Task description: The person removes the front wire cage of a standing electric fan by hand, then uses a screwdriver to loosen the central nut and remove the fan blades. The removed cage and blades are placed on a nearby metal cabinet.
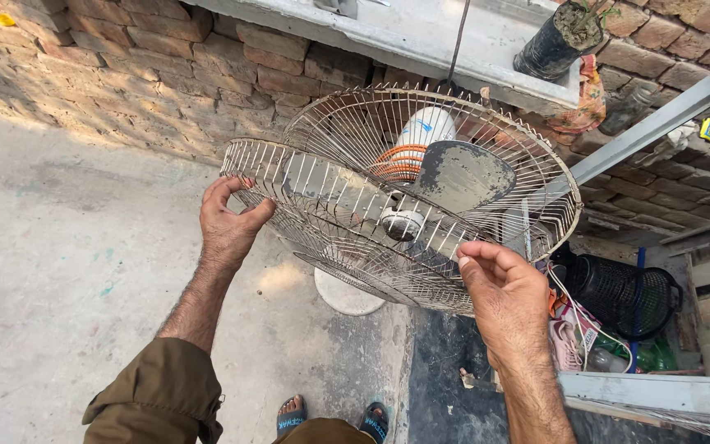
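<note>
A pedestal fan stands before me with a rusty wire rear guard [486, 140], grey blades [462, 174] and a white motor housing [427, 127]. The front wire guard [330, 201] is tilted away from the rear one, open at the left. My left hand [228, 226] grips the front guard's rim at its left edge. My right hand [507, 292] holds the guard's lower right rim, fingers curled on the wires. The fan's round base [347, 294] shows beneath the guard.
A brick wall [141, 74] runs behind with a concrete ledge [421, 33] carrying a black plant pot [559, 43]. At right are metal frames [651, 127], a black wire basket [626, 292] and clutter. Concrete floor [59, 271] lies to the left; my sandalled feet [330, 419] stand below.
</note>
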